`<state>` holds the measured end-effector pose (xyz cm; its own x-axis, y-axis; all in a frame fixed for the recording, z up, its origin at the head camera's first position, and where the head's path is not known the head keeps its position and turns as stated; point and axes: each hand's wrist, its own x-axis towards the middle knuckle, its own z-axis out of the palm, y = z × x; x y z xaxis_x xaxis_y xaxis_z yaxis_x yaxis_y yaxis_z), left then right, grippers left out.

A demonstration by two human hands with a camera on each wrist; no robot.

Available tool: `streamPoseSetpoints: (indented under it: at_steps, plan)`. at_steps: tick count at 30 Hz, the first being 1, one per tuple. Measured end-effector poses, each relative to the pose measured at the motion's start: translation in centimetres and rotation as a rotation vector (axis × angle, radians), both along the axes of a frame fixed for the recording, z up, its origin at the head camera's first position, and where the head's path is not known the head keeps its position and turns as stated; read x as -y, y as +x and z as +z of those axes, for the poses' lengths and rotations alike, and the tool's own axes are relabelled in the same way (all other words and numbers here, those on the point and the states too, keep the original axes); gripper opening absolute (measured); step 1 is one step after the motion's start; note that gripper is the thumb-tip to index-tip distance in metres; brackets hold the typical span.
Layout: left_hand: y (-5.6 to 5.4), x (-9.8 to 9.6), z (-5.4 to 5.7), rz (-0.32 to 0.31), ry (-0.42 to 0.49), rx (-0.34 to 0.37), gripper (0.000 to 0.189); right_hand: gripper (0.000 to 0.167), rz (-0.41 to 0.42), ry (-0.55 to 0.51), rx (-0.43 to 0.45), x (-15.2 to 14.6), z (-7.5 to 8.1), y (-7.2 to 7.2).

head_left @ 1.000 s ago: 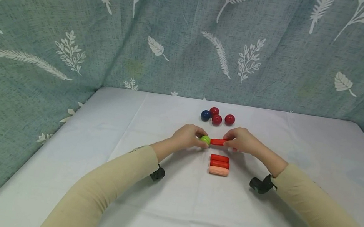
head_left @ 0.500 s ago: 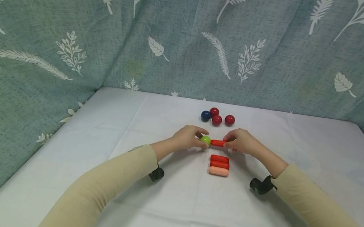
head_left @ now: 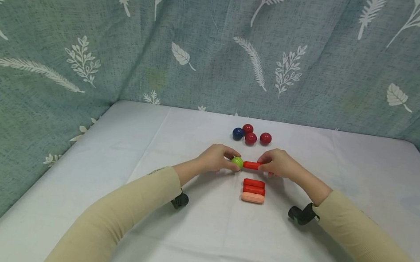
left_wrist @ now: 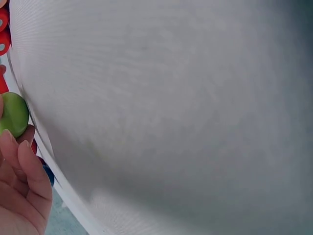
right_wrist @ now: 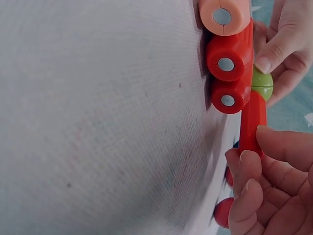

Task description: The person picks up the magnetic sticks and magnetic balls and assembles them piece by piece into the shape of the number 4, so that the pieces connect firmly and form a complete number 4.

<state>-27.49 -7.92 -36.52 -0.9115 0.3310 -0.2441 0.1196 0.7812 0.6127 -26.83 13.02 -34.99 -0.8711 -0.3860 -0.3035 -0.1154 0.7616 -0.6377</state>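
A green ball [head_left: 237, 162] is pinched by the left hand [head_left: 216, 158], fingers and thumb parted by the ball's width. A red rod [right_wrist: 253, 115] is pinched by the right hand [head_left: 279, 163], thumb against fingers, its end met by the ball. Both are held between three rods [head_left: 253, 190] and four balls [head_left: 251, 139] on the tabletop [head_left: 185, 246].

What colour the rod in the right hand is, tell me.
Bright red; the rod in the right hand shows best in the right wrist view.
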Motion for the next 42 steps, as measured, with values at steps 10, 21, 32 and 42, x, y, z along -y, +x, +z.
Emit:
streamPoseSetpoints:
  at_steps: [10,21,32,42]
  plan:
    - [0.0,0.1,-0.1,0.025,0.023,0.016,0.044,0.025,0.003,-0.007,-0.019,-0.3,0.6,-0.6]
    - [-0.2,0.1,-0.1,0.034,0.022,0.029,0.044,0.029,-0.019,-0.032,-0.147,-0.7,1.6,-2.7]
    - [-0.2,0.2,-0.2,0.025,0.027,0.024,0.044,0.03,-0.002,-0.042,-0.28,-0.5,1.0,-5.0]
    - [0.0,0.0,-0.1,0.031,0.017,0.034,0.045,0.037,-0.001,-0.055,-0.365,0.1,0.3,-6.0]
